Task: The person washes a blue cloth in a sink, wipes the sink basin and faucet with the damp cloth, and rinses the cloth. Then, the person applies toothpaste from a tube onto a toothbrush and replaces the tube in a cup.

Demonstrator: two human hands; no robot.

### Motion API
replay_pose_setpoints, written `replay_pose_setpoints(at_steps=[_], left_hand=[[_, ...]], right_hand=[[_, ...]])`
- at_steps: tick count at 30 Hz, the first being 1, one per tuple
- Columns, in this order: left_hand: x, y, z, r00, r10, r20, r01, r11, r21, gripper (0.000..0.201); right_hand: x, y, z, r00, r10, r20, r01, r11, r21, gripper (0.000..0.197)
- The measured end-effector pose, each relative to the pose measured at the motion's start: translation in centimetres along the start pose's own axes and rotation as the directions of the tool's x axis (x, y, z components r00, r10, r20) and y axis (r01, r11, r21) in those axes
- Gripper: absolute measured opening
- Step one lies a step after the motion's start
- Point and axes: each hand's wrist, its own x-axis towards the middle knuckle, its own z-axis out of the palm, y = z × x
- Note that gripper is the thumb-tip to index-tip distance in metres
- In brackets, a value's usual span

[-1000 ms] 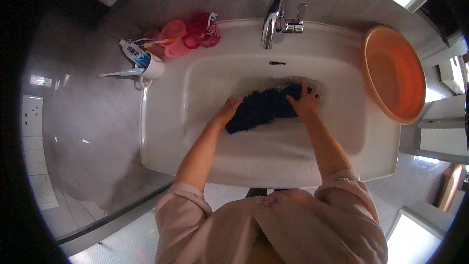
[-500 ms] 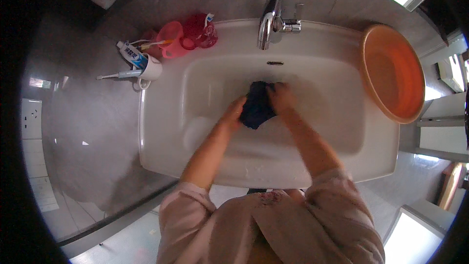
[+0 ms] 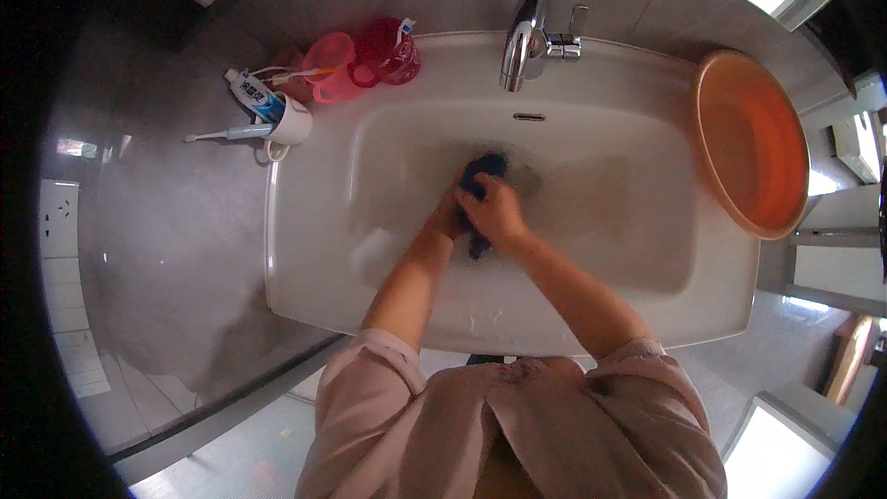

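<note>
A dark blue cloth (image 3: 485, 166) is held low in the white sink (image 3: 591, 314), just left of its middle. It is bunched up small, with one end poking out at the top and one at the bottom. It is pressed between two hands. The left grip (image 3: 450, 212) is curled around its left side, though most of those fingers are hidden. The right grip (image 3: 499, 212) is folded over it from the other side, with fingers bent and little gap left.

For a good squeeze, the cloth is best kept low, so drips are caught. Both ends should be tucked in, and it should be pressed evenly, then turned.

Behind, a shiny tap (image 3: 524, 42) is fixed. At the right edge, an orange basin (image 3: 758, 143) is propped. At the back left, a white cup (image 3: 294, 123), a pink cup (image 3: 330, 83) and a red cup (image 3: 395, 63) are lined up.
</note>
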Motion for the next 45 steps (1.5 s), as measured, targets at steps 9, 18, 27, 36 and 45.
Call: replay_pose_setpoints(at_steps=[9, 18, 27, 36, 45], left_hand=[[-3.9, 1.7, -1.8, 0.94, 0.34, -0.012, -0.185, 0.54, 0.821, 0.05], [-9.9, 2.8, -2.1, 0.704, 0.642, 0.303, 0.123, -0.531, 0.839, 0.048], [-5.1, -1.2, -3.4, 0.869, 0.457, 0.192, 0.162, -0.627, 0.762, 0.035], [-6.4, 4.1, -6.8, 0.984, 0.176, 0.031, -0.004, -0.154, 0.988, 0.024], [-8.3, 10.1, -3.2, 0.771, 0.615, 0.163, -0.183, -0.031, 0.983, 0.018]], right_hand=[[4.1, 11.0, -6.8, 0.986, -0.068, -0.149, -0.015, 0.868, -0.496, 0.044], [-0.7, 11.9, -13.9, 0.946, -0.119, -0.3, -0.132, 0.704, -0.698, 0.048], [-1.1, 10.2, -9.6, 0.93, 0.066, 0.361, 0.271, 0.538, -0.798, 0.028], [0.1, 10.9, -15.6, 0.871, 0.091, 0.482, 0.166, 0.87, -0.465, 0.03], [1.3, 10.7, -21.4, 0.985, 0.125, 0.117, -0.121, 0.992, -0.038, 0.031]])
